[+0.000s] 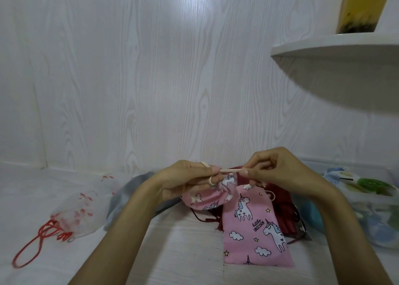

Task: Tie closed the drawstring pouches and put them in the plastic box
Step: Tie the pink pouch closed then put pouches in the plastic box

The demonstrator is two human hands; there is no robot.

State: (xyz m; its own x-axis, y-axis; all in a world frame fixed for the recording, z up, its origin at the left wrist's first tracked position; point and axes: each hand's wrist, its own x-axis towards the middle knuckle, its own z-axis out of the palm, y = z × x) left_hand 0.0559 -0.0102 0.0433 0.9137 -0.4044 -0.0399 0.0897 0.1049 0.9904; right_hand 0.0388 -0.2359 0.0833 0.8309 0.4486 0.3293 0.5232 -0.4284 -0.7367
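A pink unicorn-print pouch point(254, 224) lies on the white surface, its gathered neck lifted between my hands. My left hand point(185, 181) grips the bunched top, with the cream drawstring point(230, 170) looped over its fingers. My right hand point(278, 170) pinches the other end of that cord, which runs taut between the two hands. The clear plastic box point(371, 207) stands at the right edge and holds blue and green pouches. A dark red pouch point(280, 207) lies behind the pink one.
A sheer white pouch with red flowers and a red cord point(71, 215) lies at the left. A grey pouch point(123, 200) sits beside it. A white shelf point(336, 53) juts out at the upper right, carrying a yellow container point(362, 6).
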